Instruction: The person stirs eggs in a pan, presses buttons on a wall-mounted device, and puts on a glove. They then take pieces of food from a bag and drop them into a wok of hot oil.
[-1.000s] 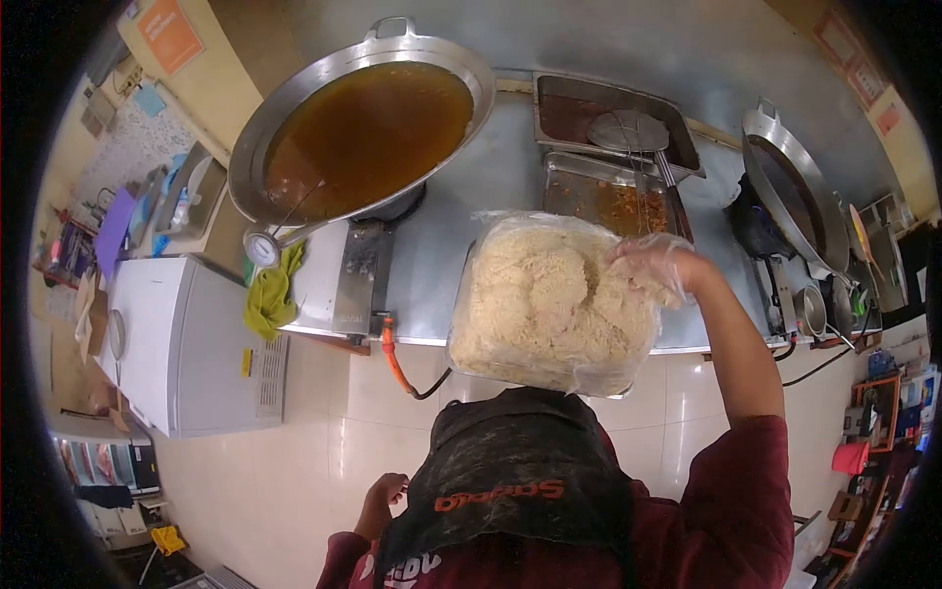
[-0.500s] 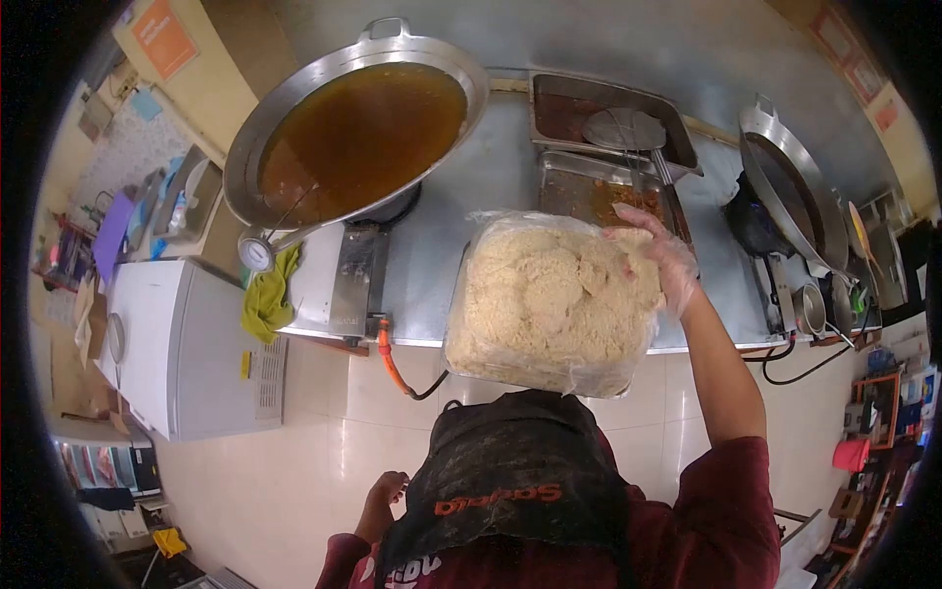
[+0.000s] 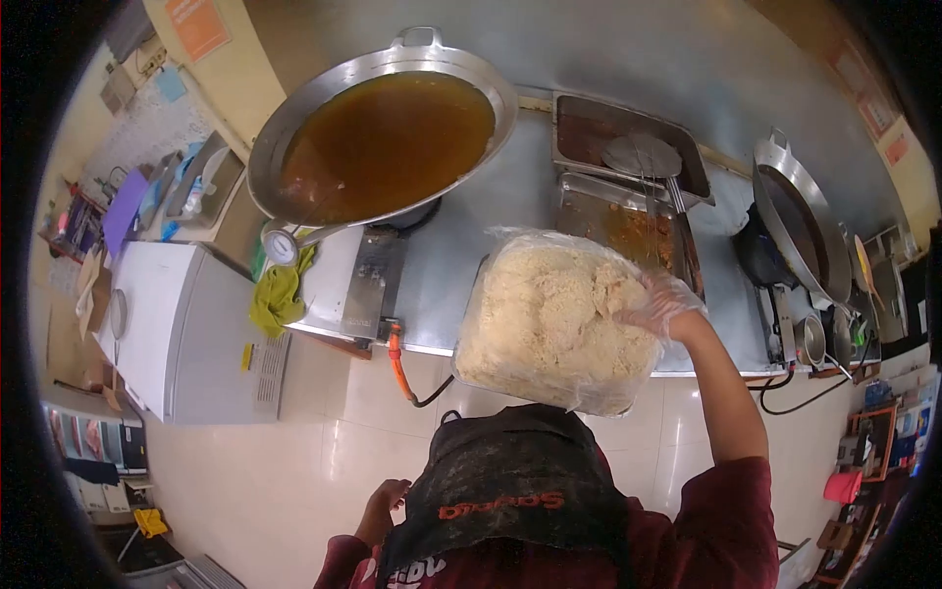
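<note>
Pale beige, crumb-coated lumps (image 3: 549,304) lie heaped in a clear, crinkled plastic liner (image 3: 594,395) at the near edge of the smooth grey metal counter (image 3: 432,275); the heap looks longer from left to right than from front to back, and most of it lies left of the fingers of our right hand (image 3: 667,302); this hand, in a thin see-through glove, is at the heap's right side, far nearer than our left hand (image 3: 395,493), which hangs well apart beside the dusty black cloth apron (image 3: 549,461); we see the right fingers against the rough crumbs, yet cannot tell whether they pinch anything; nor can we read the small left fingers; beyond sits a shallow rectangular metal tray (image 3: 584,211) with brown crumbs.
</note>
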`<action>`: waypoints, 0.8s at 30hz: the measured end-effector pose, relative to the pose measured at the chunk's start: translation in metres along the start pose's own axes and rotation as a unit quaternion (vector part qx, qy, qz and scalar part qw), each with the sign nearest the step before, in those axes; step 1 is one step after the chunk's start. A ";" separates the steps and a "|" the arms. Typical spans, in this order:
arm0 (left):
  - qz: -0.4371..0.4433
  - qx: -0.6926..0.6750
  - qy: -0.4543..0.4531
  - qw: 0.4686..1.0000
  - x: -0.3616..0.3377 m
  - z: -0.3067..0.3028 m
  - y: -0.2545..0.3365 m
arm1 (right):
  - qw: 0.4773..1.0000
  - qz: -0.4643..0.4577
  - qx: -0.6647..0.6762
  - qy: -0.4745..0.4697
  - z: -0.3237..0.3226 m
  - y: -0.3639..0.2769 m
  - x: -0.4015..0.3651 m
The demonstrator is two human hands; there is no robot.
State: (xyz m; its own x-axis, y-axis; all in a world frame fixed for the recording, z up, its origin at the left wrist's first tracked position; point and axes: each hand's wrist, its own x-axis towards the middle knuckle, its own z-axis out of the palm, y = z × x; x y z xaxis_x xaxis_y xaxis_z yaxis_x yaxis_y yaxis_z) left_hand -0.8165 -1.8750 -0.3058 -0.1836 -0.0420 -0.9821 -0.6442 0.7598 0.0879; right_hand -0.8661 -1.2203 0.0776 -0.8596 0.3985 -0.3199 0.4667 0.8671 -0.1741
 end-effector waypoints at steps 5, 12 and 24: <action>-0.039 -0.010 -0.015 0.999 0.010 0.002 -0.010 | 0.988 -0.152 -0.035 -0.010 0.017 0.010 0.001; 0.285 -0.118 0.096 0.946 -0.091 0.000 -0.018 | 0.985 -0.166 -0.053 -0.011 0.007 0.000 0.000; 0.062 -0.152 -0.014 0.986 0.042 -0.002 -0.058 | 0.984 -0.107 0.140 -0.022 -0.009 -0.001 -0.015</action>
State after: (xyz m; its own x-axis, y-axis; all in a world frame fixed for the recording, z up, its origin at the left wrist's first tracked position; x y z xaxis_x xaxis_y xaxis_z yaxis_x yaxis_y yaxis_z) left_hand -0.7881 -1.9222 -0.3515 -0.2569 0.0609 -0.9645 -0.8121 0.5275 0.2496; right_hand -0.8559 -1.2246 0.0911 -0.9376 0.1970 -0.2865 0.3200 0.8112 -0.4895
